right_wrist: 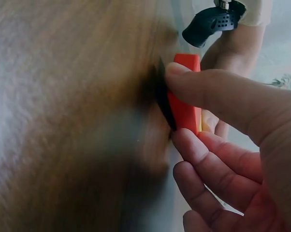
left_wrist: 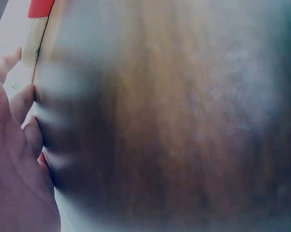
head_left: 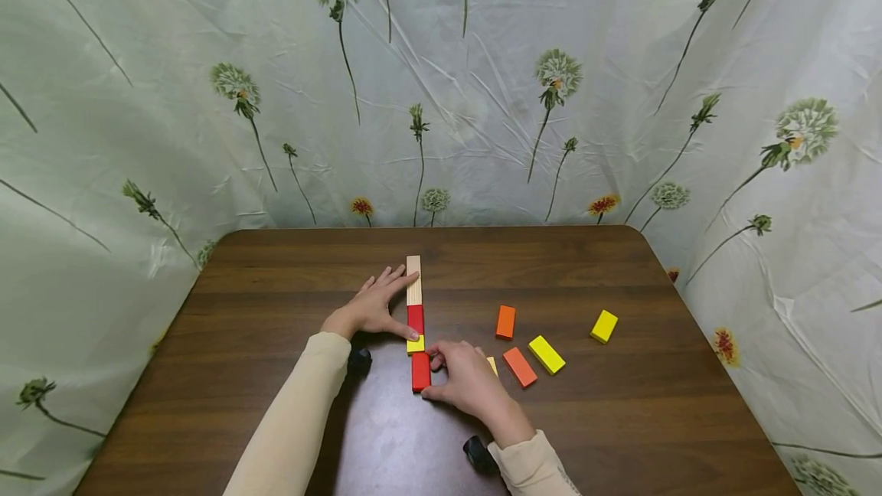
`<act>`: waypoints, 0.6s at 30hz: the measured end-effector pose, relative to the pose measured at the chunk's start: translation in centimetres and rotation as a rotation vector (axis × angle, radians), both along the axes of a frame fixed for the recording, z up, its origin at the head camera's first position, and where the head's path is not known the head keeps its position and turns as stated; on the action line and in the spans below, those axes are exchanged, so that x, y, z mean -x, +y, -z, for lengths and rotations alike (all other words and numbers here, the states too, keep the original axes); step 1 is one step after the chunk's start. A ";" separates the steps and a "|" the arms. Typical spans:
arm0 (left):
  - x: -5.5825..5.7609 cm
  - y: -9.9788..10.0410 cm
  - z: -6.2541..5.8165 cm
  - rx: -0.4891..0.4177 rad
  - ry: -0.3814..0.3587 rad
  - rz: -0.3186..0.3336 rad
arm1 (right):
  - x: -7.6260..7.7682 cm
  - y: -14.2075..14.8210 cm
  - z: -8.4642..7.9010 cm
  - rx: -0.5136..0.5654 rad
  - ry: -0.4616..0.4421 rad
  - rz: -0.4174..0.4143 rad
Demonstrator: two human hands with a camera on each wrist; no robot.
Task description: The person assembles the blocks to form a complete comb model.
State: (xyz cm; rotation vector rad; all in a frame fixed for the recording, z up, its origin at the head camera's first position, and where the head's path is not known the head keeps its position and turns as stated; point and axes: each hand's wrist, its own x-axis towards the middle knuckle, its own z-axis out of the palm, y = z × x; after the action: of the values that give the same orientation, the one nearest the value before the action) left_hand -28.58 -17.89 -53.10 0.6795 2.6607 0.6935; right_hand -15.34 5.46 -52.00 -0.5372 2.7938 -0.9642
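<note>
A straight row of blocks runs away from me in the head view: a near red block, a yellow block, another red block and a bare-wood length at the far end. My left hand lies along the row's left side with fingers spread. Its thumb touches the yellow block and its index finger reaches the bare wood. With thumb and fingertips, my right hand pinches the near red block, which shows between them in the right wrist view.
To the right lie loose blocks: two orange ones and two yellow ones. A pale yellow block is partly hidden behind my right hand. The brown wooden table ends at a flowered curtain.
</note>
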 end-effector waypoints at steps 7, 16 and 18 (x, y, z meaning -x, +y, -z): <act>-0.1 0.0 0.0 -0.007 0.008 0.000 | -0.1 -0.4 0.3 0.018 -0.014 0.026; -0.1 0.0 0.0 -0.008 0.008 -0.005 | -0.3 -0.9 0.3 0.009 -0.054 0.059; 0.0 0.0 0.0 -0.008 0.005 -0.005 | -0.4 -1.0 0.3 0.003 -0.056 0.061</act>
State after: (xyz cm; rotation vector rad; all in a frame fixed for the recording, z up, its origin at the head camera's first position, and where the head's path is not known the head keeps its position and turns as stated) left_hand -28.55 -17.85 -53.10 0.6774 2.6670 0.7047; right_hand -14.95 4.43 -52.34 -0.4211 2.7737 -0.9796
